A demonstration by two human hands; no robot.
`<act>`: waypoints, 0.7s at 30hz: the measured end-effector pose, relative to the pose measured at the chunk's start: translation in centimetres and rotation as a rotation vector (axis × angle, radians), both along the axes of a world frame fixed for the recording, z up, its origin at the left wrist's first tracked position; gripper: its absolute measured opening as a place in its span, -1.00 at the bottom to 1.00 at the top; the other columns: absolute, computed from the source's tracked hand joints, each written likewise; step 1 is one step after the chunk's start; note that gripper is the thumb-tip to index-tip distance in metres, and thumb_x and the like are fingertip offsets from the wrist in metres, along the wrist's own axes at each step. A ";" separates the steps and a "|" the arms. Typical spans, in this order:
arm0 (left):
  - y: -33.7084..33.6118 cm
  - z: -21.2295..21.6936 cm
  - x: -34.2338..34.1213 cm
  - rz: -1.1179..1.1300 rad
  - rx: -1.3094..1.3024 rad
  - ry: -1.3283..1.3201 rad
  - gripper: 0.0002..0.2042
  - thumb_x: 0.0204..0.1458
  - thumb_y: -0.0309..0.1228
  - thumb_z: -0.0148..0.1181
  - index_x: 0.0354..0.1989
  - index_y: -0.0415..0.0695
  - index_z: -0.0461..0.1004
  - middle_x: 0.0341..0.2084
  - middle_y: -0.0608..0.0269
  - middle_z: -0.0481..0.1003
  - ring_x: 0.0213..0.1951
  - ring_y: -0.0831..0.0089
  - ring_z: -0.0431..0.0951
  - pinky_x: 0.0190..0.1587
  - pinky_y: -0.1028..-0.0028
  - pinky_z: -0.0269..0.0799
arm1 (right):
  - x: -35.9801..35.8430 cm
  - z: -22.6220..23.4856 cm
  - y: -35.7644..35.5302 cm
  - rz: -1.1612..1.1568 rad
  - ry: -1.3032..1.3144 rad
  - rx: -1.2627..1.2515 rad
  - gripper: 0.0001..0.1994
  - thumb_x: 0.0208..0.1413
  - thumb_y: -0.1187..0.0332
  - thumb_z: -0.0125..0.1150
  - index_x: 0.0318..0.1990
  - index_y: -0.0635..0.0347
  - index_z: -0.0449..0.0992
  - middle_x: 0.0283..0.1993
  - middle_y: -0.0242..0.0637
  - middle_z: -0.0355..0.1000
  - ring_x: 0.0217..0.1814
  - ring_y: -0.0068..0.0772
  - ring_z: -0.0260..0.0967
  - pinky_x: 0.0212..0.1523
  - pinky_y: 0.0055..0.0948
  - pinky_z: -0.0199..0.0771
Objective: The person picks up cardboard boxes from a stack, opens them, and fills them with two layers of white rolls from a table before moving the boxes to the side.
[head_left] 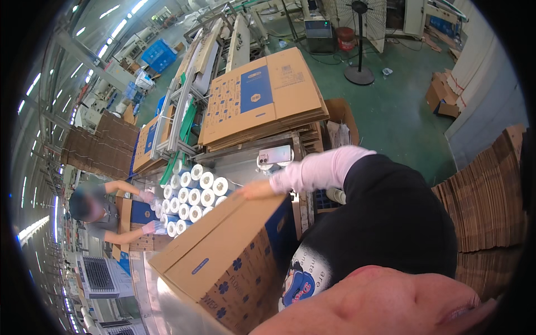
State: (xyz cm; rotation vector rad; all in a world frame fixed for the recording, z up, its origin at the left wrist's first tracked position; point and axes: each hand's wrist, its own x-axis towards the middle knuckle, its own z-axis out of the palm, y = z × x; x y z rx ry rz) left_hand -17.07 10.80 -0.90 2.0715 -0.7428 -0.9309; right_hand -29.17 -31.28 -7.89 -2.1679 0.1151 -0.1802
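A large brown cardboard box (223, 245) with blue panels and clover prints stands tilted in front of me. My right hand (258, 190), at the end of a pink sleeve, grips the box's upper edge, its fingers partly hidden there. My left hand is out of sight. Just beyond the box, several white-ended rolls (194, 196) with blue wrapping lie stacked on the metal table (234, 163). Across the table, a co-worker's gloved hands (152, 226) touch the rolls beside another open carton (139, 211).
A stack of flattened cartons (262, 97) rests at the far end of the table. A phone (274, 154) lies on rolls near my right arm. Folded cardboard (486, 195) is piled at the right. A floor fan (359, 44) stands farther off, and conveyor rails (181, 120) run away from the table.
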 end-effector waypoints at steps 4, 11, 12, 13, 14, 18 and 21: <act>1.0 0.1 0.6 0.036 0.062 0.070 -0.63 0.09 -0.46 0.05 0.08 -0.30 0.30 -0.10 0.06 0.47 -0.04 0.25 0.46 0.03 0.32 0.38 | 0.4 -3.5 10.9 0.074 0.086 0.225 -0.35 0.23 -0.12 -0.19 0.36 0.05 0.06 0.30 0.13 0.16 0.37 0.06 0.06 0.35 -0.18 0.03; 3.8 2.7 1.1 0.120 0.086 0.192 -0.60 0.09 -0.48 0.03 0.13 -0.29 0.25 -0.06 0.05 0.45 0.00 0.22 0.44 0.06 0.29 0.37 | 1.9 -2.6 17.0 0.182 0.196 0.297 -0.35 0.23 -0.06 -0.12 0.35 0.16 0.07 0.30 0.09 0.17 0.37 -0.02 0.08 0.35 -0.22 0.04; 3.8 3.0 1.0 0.118 0.077 0.224 -0.59 0.09 -0.48 0.03 0.14 -0.29 0.25 -0.05 0.05 0.45 0.00 0.22 0.44 0.06 0.29 0.37 | 1.8 -2.3 17.0 0.181 0.203 0.309 -0.35 0.22 -0.05 -0.10 0.35 0.17 0.08 0.30 0.09 0.17 0.37 -0.03 0.09 0.35 -0.22 0.04; 3.6 3.3 1.0 0.116 0.067 0.258 -0.58 0.09 -0.49 0.02 0.14 -0.29 0.24 -0.05 0.05 0.45 0.01 0.21 0.44 0.07 0.28 0.36 | 1.7 -2.1 17.0 0.180 0.209 0.322 -0.35 0.22 -0.04 -0.09 0.34 0.19 0.08 0.30 0.08 0.17 0.37 -0.04 0.09 0.35 -0.23 0.05; 3.5 3.7 1.1 0.118 0.050 0.301 -0.58 0.09 -0.49 0.02 0.15 -0.28 0.23 -0.04 0.05 0.44 0.01 0.21 0.44 0.07 0.28 0.36 | 1.8 -1.8 17.3 0.174 0.211 0.339 -0.35 0.22 -0.03 -0.08 0.34 0.20 0.08 0.30 0.07 0.17 0.36 -0.05 0.09 0.35 -0.23 0.05; 0.3 5.0 0.4 0.120 -0.067 0.620 -0.56 0.09 -0.50 0.01 0.18 -0.28 0.20 -0.02 0.05 0.43 0.03 0.19 0.43 0.09 0.27 0.36 | 3.4 0.8 17.3 0.153 0.102 0.435 -0.35 0.22 0.01 -0.04 0.33 0.26 0.09 0.31 0.05 0.18 0.36 -0.09 0.11 0.35 -0.25 0.05; -4.4 5.7 -1.6 0.105 -0.155 0.907 -0.54 0.09 -0.51 0.00 0.20 -0.27 0.18 0.00 0.04 0.42 0.05 0.18 0.42 0.10 0.26 0.35 | 6.5 3.9 17.1 0.127 -0.161 0.524 -0.31 0.16 0.04 0.04 0.33 0.29 0.07 0.31 0.07 0.16 0.37 -0.07 0.09 0.35 -0.27 0.06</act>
